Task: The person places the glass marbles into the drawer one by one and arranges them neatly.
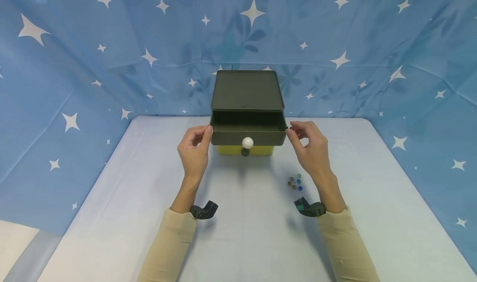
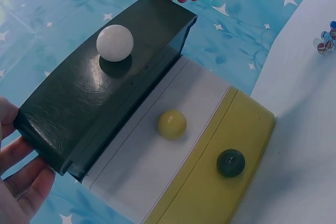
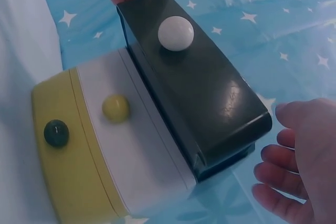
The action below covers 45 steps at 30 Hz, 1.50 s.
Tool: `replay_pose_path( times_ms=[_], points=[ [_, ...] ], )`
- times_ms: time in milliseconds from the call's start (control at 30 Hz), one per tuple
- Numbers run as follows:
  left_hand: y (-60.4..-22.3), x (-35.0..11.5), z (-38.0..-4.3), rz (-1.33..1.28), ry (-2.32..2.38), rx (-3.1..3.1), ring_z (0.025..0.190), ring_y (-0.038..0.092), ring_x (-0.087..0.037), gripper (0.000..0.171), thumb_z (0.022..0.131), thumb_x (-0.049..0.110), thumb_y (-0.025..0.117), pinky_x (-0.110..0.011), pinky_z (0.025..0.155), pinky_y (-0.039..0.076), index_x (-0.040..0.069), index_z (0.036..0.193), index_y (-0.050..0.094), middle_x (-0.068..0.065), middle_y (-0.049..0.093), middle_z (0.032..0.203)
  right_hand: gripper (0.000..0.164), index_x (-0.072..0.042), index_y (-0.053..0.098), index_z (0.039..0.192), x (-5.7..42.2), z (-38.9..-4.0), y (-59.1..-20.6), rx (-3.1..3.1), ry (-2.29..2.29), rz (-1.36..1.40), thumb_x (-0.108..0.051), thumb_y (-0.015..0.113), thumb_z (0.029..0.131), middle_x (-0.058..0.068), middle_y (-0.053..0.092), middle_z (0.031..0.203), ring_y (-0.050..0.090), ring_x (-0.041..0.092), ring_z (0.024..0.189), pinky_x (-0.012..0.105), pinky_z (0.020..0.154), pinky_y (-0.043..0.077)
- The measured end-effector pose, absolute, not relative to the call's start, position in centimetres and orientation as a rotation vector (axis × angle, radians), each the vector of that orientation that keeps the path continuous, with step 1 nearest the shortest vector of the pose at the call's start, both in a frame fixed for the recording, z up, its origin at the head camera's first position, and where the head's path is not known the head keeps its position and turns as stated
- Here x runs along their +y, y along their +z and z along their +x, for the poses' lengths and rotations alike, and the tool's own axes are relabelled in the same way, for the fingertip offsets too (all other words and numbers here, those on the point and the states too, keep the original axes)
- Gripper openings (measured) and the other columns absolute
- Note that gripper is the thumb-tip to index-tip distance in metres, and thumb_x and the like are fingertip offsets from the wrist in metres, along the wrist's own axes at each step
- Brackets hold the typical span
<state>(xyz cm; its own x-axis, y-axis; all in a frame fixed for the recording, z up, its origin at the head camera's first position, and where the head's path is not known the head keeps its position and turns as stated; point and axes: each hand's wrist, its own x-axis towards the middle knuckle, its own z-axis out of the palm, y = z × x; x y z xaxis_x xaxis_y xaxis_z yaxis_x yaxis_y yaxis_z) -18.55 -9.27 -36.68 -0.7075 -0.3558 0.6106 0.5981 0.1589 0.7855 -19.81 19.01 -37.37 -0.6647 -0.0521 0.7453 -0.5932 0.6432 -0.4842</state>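
A small three-tier drawer unit (image 1: pixel 247 89) has its dark green top drawer (image 1: pixel 227 138) pulled out, showing a dark interior. On that drawer's front sits a white knob (image 1: pixel 247 143). My left hand (image 1: pixel 194 151) pinches the drawer's left front corner, thumb in front and fingers along the side. At the right corner is my right hand (image 1: pixel 311 147), its fingers loosely bent; the right wrist view shows a small gap between them and the drawer. Below are a white drawer (image 2: pixel 142 166) with a yellow knob (image 2: pixel 172 125) and a yellow drawer (image 2: pixel 210 195) with a green knob (image 2: pixel 231 163), both closed.
Several glass marbles (image 1: pixel 299 181) lie on the white tabletop (image 1: pixel 242 232), right of the unit and near my right forearm. A blue star-patterned cloth (image 1: pixel 238 33) hangs behind the unit and along both sides.
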Motion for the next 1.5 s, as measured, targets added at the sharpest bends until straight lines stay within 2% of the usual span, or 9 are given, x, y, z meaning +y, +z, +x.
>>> replay_pose_path(
  times_ms=[233,433,533,733,900,1167,1433,1500],
  points=[
    [-37.2,-9.3,-19.2,-0.223,-1.649,-1.707,0.079,0.063,0.001,0.012,0.091,-0.002,0.069,-0.015,0.075,0.053,-0.014,0.094,0.070,-0.029,0.069,0.095,0.025,0.000,0.068,0.118,19.7,-19.5,-37.2,-2.139,0.988,0.438,-0.012,0.068,0.096,0.016,0.070,0.104,0.063,0.024,0.089,0.014,0.077,0.046],
    [-39.1,-9.9,-20.5,-0.242,-1.639,-1.718,0.080,0.065,-0.004,0.015,0.092,0.012,0.072,-0.018,0.076,0.055,-0.004,0.094,0.074,-0.018,0.073,0.095,0.024,0.001,0.069,0.115,20.3,-19.5,-37.3,-2.098,0.994,0.425,-0.009,0.069,0.094,0.017,0.070,0.102,0.063,0.025,0.087,0.018,0.075,0.047],
    [-39.3,-10.0,-20.6,-0.255,-1.646,-1.723,0.081,0.066,-0.007,0.017,0.093,0.015,0.073,-0.020,0.076,0.056,-0.002,0.095,0.074,-0.016,0.073,0.095,0.024,0.001,0.068,0.115,20.6,-19.4,-37.5,-2.116,0.970,0.408,-0.009,0.069,0.094,0.018,0.070,0.102,0.063,0.026,0.087,0.015,0.076,0.047],
    [-39.0,-9.6,-20.1,-0.226,-1.656,-1.737,0.080,0.064,-0.001,0.013,0.092,0.005,0.071,-0.015,0.075,0.054,-0.007,0.095,0.072,-0.023,0.072,0.096,0.023,0.002,0.067,0.115,20.8,-19.3,-37.9,-2.158,0.961,0.391,-0.010,0.068,0.095,0.018,0.069,0.104,0.062,0.026,0.087,0.008,0.078,0.044],
    [-37.5,-9.2,-18.9,-0.224,-1.649,-1.735,0.079,0.062,0.001,0.012,0.091,-0.001,0.069,-0.015,0.075,0.053,-0.013,0.094,0.070,-0.028,0.070,0.094,0.024,0.001,0.068,0.116,20.9,-19.2,-38.4,-2.191,0.978,0.366,-0.012,0.067,0.097,0.017,0.069,0.105,0.062,0.024,0.086,0.012,0.076,0.045],
    [-36.6,-9.1,-18.3,-0.223,-1.627,-1.735,0.079,0.062,0.002,0.011,0.091,-0.002,0.069,-0.015,0.075,0.053,-0.012,0.093,0.070,-0.028,0.070,0.093,0.025,0.000,0.067,0.117,21.1,-19.7,-39.1,-2.278,0.946,0.328,-0.016,0.066,0.097,0.016,0.068,0.103,0.063,0.026,0.087,0.012,0.074,0.044],
    [-36.6,-9.4,-18.3,-0.207,-1.617,-1.742,0.080,0.062,0.002,0.012,0.091,0.000,0.069,-0.016,0.076,0.053,-0.012,0.094,0.071,-0.027,0.071,0.094,0.026,0.000,0.066,0.117,21.5,-19.9,-39.9,-2.407,0.886,0.351,-0.018,0.064,0.098,0.015,0.067,0.101,0.063,0.027,0.088,0.040,0.073,0.053],
    [-36.6,-9.4,-18.3,-0.202,-1.612,-1.749,0.081,0.062,0.001,0.012,0.091,0.001,0.069,-0.016,0.076,0.053,-0.011,0.094,0.072,-0.026,0.071,0.095,0.025,0.000,0.066,0.116,21.6,-19.9,-40.1,-2.420,0.874,0.378,-0.017,0.065,0.098,0.015,0.067,0.100,0.063,0.027,0.087,0.041,0.073,0.053]
  ],
)
